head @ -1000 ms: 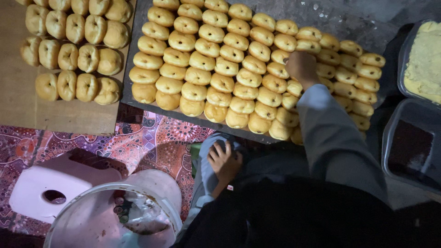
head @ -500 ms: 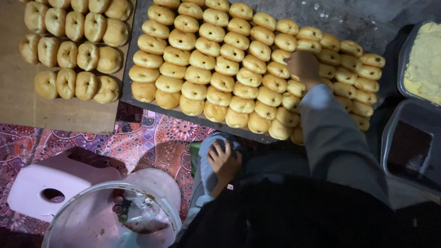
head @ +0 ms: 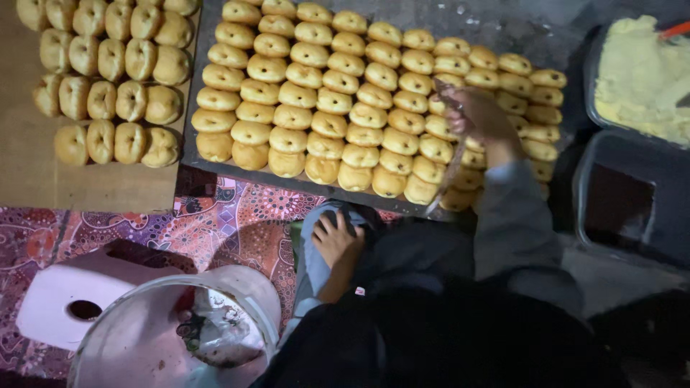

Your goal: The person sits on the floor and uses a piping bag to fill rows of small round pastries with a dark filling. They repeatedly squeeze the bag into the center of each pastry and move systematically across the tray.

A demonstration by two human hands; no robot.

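Buns [head: 345, 100] sit in tight rows on dark tray [head: 205, 43] in front of me, all within one reach. My right hand [head: 483, 118] hovers over right end of rows, fingers curled around thin clear strip, maybe plastic; blurred, grip width unclear. My left hand [head: 336, 241] rests flat on my knee, fingers loosely spread, holding nothing, steadying my lean.

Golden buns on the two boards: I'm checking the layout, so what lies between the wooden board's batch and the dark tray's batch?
In the head view, only bare wooden board edge and the dark tray's rim separate them; nothing else lies there.
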